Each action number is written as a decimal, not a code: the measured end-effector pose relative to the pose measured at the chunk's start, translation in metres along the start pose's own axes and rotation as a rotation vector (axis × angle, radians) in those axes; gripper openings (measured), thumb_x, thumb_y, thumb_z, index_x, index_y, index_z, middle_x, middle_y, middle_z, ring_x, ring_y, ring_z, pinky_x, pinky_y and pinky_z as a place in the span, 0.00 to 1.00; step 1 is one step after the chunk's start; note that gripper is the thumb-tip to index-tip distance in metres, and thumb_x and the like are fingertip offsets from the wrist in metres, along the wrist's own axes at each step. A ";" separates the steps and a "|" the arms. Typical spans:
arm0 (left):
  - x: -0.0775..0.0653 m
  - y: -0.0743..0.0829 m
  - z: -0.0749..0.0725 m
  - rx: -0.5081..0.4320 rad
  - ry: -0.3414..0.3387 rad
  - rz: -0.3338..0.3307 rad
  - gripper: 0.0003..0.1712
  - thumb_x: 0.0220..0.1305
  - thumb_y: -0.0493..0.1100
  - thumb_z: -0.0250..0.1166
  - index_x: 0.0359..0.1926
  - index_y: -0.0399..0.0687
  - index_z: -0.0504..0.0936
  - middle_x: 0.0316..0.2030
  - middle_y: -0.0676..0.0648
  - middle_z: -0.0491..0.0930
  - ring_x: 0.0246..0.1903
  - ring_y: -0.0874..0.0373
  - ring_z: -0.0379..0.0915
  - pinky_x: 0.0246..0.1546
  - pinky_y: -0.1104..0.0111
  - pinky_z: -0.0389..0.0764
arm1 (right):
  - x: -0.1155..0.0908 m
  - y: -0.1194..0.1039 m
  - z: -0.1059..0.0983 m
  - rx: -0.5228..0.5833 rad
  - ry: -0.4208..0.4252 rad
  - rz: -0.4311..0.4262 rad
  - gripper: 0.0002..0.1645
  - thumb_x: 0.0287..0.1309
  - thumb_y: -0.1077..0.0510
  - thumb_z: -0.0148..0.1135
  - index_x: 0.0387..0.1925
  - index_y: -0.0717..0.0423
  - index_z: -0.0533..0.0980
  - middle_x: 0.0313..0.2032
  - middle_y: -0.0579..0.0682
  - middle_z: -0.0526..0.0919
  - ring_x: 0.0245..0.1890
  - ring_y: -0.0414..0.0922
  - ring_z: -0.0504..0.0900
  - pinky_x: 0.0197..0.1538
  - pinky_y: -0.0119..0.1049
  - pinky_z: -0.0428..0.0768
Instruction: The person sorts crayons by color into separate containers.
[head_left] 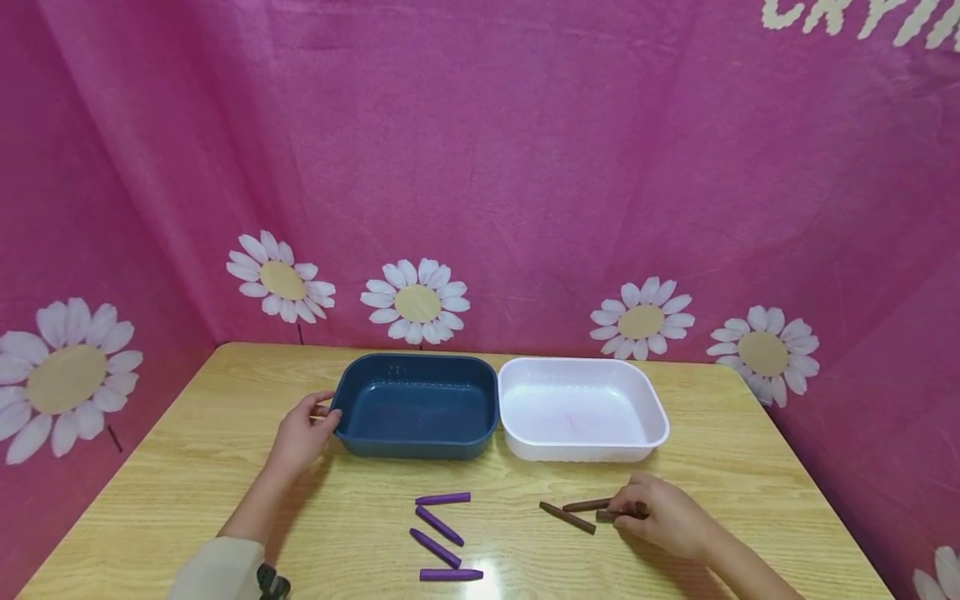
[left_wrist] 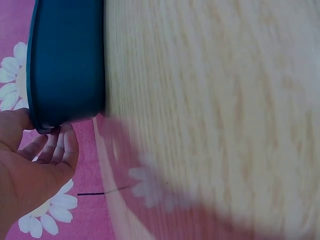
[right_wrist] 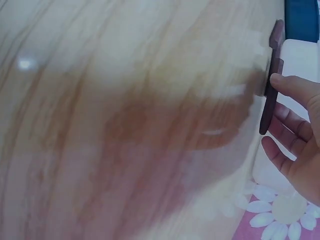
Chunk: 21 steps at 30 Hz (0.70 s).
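On the left, my left hand [head_left: 302,435] grips the left end of a dark blue tray [head_left: 412,449], thumb over the rim and fingers against the outer wall, as the left wrist view also shows. My right hand [head_left: 670,514] pinches a brown crayon [right_wrist: 270,105] between thumb and fingers, low over the table in front of the white tray [head_left: 581,453]. Two more brown crayons, one slanted [head_left: 567,517] and one nearly level [head_left: 585,505], lie just left of the right hand's fingertips. The hand covers part of the held crayon in the head view.
Several purple crayons [head_left: 437,548] lie in a loose column in front of the blue tray. Both trays stand side by side on the wooden table [head_left: 360,533]. A pink curtain [head_left: 510,183] with white daisies hangs behind and along the sides.
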<state>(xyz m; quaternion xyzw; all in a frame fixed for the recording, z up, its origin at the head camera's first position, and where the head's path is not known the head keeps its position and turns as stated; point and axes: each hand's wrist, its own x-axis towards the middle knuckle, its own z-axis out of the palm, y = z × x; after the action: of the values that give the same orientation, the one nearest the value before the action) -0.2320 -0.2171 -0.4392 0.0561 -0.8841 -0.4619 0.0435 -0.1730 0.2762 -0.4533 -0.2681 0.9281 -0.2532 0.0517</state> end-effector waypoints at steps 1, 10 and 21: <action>0.000 0.000 0.001 0.001 0.001 -0.001 0.25 0.66 0.40 0.55 0.62 0.35 0.67 0.44 0.33 0.76 0.38 0.50 0.75 0.29 0.72 0.73 | 0.000 -0.001 -0.001 0.010 -0.001 0.002 0.03 0.52 0.55 0.67 0.31 0.43 0.82 0.29 0.35 0.75 0.29 0.28 0.69 0.30 0.27 0.69; 0.001 0.000 0.007 0.000 0.047 0.020 0.24 0.65 0.38 0.54 0.61 0.35 0.68 0.41 0.36 0.75 0.37 0.52 0.73 0.31 0.73 0.71 | 0.005 -0.013 -0.014 -0.002 0.062 -0.084 0.05 0.51 0.60 0.67 0.33 0.50 0.82 0.27 0.35 0.75 0.27 0.27 0.70 0.29 0.26 0.72; 0.001 -0.003 0.011 0.023 0.065 0.019 0.24 0.65 0.39 0.52 0.62 0.38 0.67 0.43 0.37 0.76 0.39 0.52 0.73 0.34 0.72 0.71 | 0.018 -0.032 -0.017 -0.020 0.096 -0.140 0.07 0.50 0.61 0.67 0.32 0.47 0.81 0.27 0.35 0.75 0.28 0.28 0.70 0.30 0.27 0.72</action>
<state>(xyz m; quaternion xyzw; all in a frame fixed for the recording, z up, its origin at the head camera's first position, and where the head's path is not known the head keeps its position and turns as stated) -0.2343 -0.2102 -0.4476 0.0632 -0.8879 -0.4492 0.0760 -0.1772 0.2507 -0.4218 -0.3204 0.9109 -0.2596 -0.0135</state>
